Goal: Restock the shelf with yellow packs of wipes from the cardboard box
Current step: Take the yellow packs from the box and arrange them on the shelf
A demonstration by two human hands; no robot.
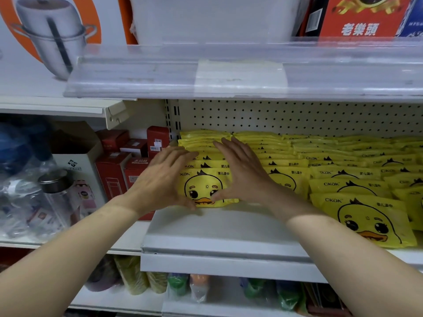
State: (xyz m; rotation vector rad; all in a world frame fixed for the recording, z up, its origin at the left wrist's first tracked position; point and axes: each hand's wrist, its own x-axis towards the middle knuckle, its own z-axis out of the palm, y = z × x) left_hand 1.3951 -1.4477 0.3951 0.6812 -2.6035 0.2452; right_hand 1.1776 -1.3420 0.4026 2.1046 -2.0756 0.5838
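Both hands are lying against the leftmost row of yellow packs [206, 154], which is standing on the shelf [206, 229] at its far left end, next to the slotted upright [172, 115]. The left hand [164, 179] is pressing the row's left side and the right hand [242, 172] its right side. On both, the grip is wide open: the fingers are straight and flat along the packs, curling round nothing. Both thumbs are touching the lower part of the front duck-face pack [206, 186].

Edges and room: a bare strip of shelf is running between that front pack and the near lip. The upper shelf's clear strip [229, 72] is overhanging the packs, with a gap showing the pegboard [297, 115] behind.

More yellow rows [343, 172] are filling the shelf to the right. One pack [366, 220] is sitting nearest, close to the near edge.

On the neighbouring shelf to the left, red boxes [112, 172] are standing. A white carton [77, 161] is sitting open; I cannot tell its contents.
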